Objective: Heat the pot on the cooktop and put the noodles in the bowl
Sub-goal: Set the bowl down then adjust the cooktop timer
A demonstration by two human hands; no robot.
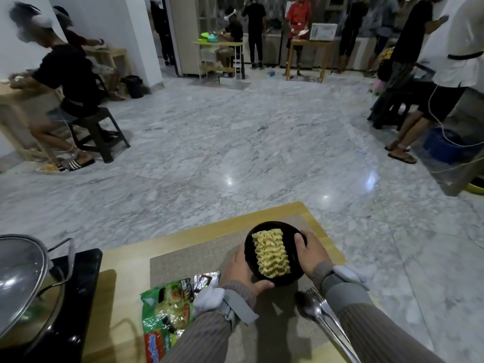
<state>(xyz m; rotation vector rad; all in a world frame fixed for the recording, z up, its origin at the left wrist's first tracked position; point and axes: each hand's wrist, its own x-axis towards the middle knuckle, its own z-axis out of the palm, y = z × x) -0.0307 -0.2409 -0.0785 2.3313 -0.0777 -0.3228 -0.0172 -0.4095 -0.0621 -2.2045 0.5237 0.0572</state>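
A black bowl [293,233] rests on a grey placemat [188,260] on the wooden table, with a dry yellow noodle block [271,252] lying inside it. My left hand [242,271] grips the bowl's near-left rim. My right hand [313,251] clasps its right rim. At the far left a steel pot [28,305] with a glass lid [18,273] sits on a black cooktop [83,279]. The torn green noodle wrapper [163,313] lies open by my left forearm.
A metal spoon and fork [323,315] lie on the mat under my right forearm. The table's far edge [235,221] drops to a marble floor. Several people sit or stand at other tables further off.
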